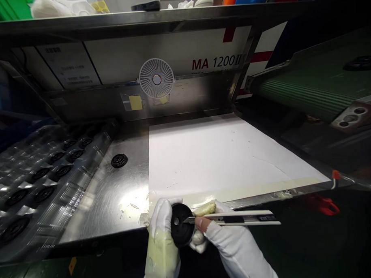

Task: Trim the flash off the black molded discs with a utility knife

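Note:
My left hand, in a white glove with tape wound round the wrist and fingers, is closed on a round black plastic part at the front edge of the steel bench. My right hand, also gloved, grips a long white utility knife. The knife's blade tip rests on the face of the black part near its centre hole. Both hands sit just below the taped front edge of a white sheet.
A single black round part lies on the steel bench. A clear plastic tray at left holds several like parts. A small white fan stands behind. A green conveyor belt runs at right; red pliers lie below.

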### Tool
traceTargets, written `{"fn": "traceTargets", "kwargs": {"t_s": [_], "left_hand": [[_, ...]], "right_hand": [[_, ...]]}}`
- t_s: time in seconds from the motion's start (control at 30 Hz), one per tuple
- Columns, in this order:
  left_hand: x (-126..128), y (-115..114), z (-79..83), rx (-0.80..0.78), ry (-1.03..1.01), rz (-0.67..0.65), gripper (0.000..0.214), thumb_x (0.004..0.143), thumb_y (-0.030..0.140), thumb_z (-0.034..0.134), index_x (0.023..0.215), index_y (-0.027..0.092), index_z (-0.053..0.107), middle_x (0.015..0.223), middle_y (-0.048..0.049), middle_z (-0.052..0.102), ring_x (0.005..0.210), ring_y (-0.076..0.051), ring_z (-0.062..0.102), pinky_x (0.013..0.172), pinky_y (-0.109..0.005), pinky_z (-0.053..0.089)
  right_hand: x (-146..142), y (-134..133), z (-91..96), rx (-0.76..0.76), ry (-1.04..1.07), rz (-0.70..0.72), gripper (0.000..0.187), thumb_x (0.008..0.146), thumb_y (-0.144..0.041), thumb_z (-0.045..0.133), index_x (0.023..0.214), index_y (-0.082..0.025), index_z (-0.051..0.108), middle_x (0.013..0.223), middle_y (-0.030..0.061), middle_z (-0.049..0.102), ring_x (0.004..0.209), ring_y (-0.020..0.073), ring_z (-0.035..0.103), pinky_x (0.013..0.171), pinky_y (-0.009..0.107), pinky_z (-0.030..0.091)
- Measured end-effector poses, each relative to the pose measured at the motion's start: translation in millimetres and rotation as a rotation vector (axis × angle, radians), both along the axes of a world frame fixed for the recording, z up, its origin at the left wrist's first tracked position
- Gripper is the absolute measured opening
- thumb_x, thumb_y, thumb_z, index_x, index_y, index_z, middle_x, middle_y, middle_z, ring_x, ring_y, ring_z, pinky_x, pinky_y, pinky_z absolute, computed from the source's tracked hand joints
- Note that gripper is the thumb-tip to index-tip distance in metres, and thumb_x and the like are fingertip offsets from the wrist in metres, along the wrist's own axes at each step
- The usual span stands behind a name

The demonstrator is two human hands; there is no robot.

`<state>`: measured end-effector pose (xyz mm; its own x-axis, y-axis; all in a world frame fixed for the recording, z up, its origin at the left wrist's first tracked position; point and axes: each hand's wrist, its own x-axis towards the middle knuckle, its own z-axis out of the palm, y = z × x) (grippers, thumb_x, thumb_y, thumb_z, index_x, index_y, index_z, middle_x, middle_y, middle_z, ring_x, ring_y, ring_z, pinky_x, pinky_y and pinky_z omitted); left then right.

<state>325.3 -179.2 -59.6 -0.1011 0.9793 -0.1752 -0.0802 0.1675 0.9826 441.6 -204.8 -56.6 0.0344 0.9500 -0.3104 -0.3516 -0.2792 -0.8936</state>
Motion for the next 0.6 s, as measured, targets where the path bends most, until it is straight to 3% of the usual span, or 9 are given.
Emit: {"fn": "traceTargets", "kwargs": {"t_s": [0.17,0.43,0.53,0.6], "left_hand": [[-0.4,0.6,-2.7,0.082,0.09,0.011,0.021,0.083,0.024,0.046,0.083,0.024,0.067,0.091,-0.0046,0.06,0.094,-0.024,0.049,0.077,-0.03,0.038],[1.0,2.0,-2.5,0.118,0.213,-0.039,0.027,0.086,0.026,0.037,0.081,0.023,0.063,0.083,-0.0051,0.058,0.087,-0.022,0.052,0.08,-0.03,0.037],[-2.0,2.0,-3.8,0.088,0.17,-0.036,0.028,0.087,0.031,0.037,0.082,0.022,0.063,0.083,-0.0056,0.059,0.084,-0.021,0.054,0.078,-0.03,0.04],[-3.3,1.9,-5.5,0.013,0.038,-0.059,0.028,0.084,0.037,0.042,0.083,0.02,0.064,0.082,-0.007,0.061,0.082,-0.022,0.055,0.075,-0.031,0.043]], "right_hand": [[-5.1,-1.7,2.4,0.033,0.044,-0.051,0.036,0.068,-0.049,0.07,0.065,-0.015,0.059,0.059,0.0013,0.059,0.051,0.0125,0.054,0.051,0.024,0.045],[0.6,2.4,1.3,-0.012,-0.011,-0.006,0.041,0.062,-0.052,0.072,0.058,-0.013,0.06,0.054,0.0051,0.061,0.053,0.0153,0.056,0.055,0.026,0.047],[0.5,2.0,-0.7,-0.008,0.014,0.015,0.041,0.065,-0.051,0.07,0.055,-0.013,0.06,0.055,0.0065,0.061,0.054,0.0158,0.056,0.056,0.027,0.047],[-0.3,1.2,-1.6,0.015,0.056,0.015,0.04,0.07,-0.049,0.067,0.055,-0.012,0.06,0.057,0.0061,0.061,0.054,0.0149,0.056,0.057,0.027,0.046]]}}
